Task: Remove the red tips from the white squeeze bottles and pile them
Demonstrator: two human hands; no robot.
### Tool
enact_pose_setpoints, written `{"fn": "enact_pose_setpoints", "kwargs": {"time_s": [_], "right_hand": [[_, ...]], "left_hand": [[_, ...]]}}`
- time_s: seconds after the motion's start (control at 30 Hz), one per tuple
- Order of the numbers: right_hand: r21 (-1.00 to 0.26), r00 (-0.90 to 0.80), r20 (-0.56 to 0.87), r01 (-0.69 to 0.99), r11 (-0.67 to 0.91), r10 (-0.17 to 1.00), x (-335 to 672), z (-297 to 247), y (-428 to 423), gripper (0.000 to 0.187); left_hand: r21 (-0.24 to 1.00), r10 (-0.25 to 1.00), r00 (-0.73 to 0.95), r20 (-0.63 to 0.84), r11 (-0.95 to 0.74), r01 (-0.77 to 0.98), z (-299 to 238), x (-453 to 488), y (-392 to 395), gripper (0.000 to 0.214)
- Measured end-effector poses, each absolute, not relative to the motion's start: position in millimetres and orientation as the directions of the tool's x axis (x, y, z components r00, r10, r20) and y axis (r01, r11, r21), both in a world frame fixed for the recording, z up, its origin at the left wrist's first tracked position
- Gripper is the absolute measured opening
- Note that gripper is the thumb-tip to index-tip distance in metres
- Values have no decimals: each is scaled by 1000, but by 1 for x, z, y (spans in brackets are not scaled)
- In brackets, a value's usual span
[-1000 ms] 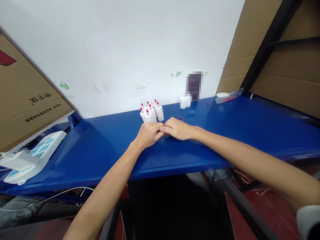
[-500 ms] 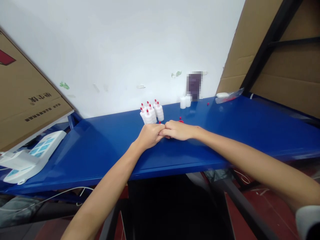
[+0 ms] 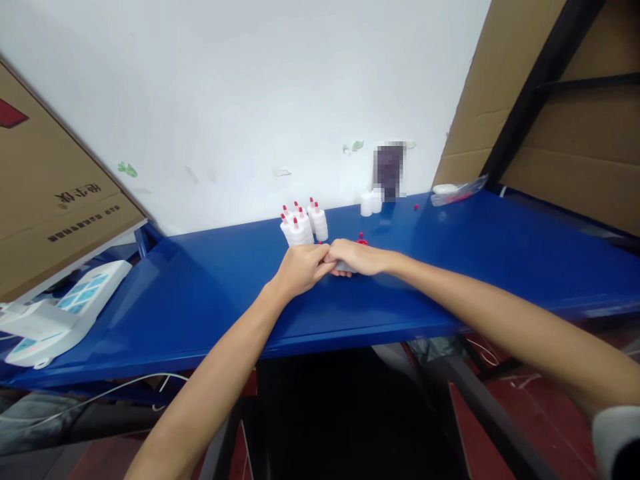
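White bottle [image 3: 345, 267] held by left hand [image 3: 300, 268] and right hand [image 3: 357, 257], capped bottles [image 3: 303, 225] behind.

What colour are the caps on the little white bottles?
Red caps, clearest in the head view.

I see small white bottle [image 3: 344, 267], plastic, mostly hidden. Clasped where my left hand [image 3: 300, 267] and right hand [image 3: 357, 257] meet, fingers of both closed on it. Only pale lower part shows under right fingers. Cap and tilt: can't tell.
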State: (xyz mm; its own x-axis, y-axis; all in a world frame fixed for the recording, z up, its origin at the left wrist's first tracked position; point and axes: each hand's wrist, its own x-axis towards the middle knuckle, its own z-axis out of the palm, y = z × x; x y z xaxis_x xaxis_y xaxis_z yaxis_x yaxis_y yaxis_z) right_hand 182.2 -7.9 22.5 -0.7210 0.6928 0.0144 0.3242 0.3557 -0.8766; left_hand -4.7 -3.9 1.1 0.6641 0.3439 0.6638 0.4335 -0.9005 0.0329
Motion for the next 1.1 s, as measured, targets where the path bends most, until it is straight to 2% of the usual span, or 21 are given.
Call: {"fn": "enact_pose_setpoints", "kwargs": {"time_s": [0.1,0.23,0.37,0.47,0.63,0.9,0.97,1.03,1.1], "right_hand": [[-897,-704,62,272,349,708,180,21,-9,35],[-901,-617,213,175,396,758,180,19,-8,35],[-859,-516,388,98,503,764,191,23,1,36],[-817,-468,453,123,564,759,201,25,8,38],[-803,-442,476,134,581,760,200,19,7,37],[-835,-292,464,174,523,837,191,14,4,34],[-832,-274,461,196,518,844,191,14,6,24],[-821,-292,461,217,528,838,192,13,8,6],[-805,-318,451,259,534,834,192,12,10,16]], "left_hand": [[69,358,655,666,-903,424,1,-5,-3,34],[138,409,610,678,-887,441,2,-6,-2,39],[98,418,599,683,-865,492,4,-7,-3,49],[63,452,682,574,-855,515,5,-5,-4,49],[66,508,766,393,-847,528,3,-1,-4,46],[176,554,744,373,-830,529,1,-3,-2,47],[222,563,736,376,-826,519,1,-4,-1,49],[253,571,728,380,-821,512,2,-4,0,50],[265,575,724,380,-818,511,2,-5,1,50]]}}
